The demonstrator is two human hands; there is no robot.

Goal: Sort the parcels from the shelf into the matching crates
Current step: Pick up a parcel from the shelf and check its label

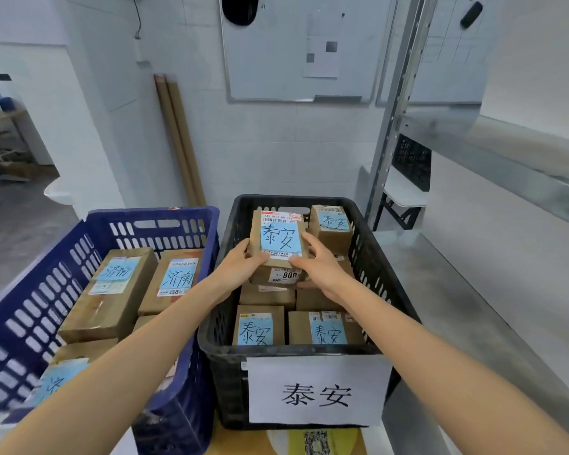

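Parcel [280,238] pinched between left hand [243,262] and right hand [316,262], grip closed on its sides, over black crate [380,257]

A white paper sign [319,394] on the front of the black slotted plastic crate [375,267] is showing 泰安 in large printed characters, and handwritten 泰安 is showing on pale blue notes on four brown cardboard parcels inside: the raised upright parcel [280,238], the far right parcel [332,224], the near left parcel [258,326] and the near right parcel [326,328]. A white label [284,275] beneath the raised one is showing "800". In the blue slotted plastic crate [46,284], blue notes on the long left box [115,290] and the long right box [174,280] are reading 济南, with "8元" printed under the latter
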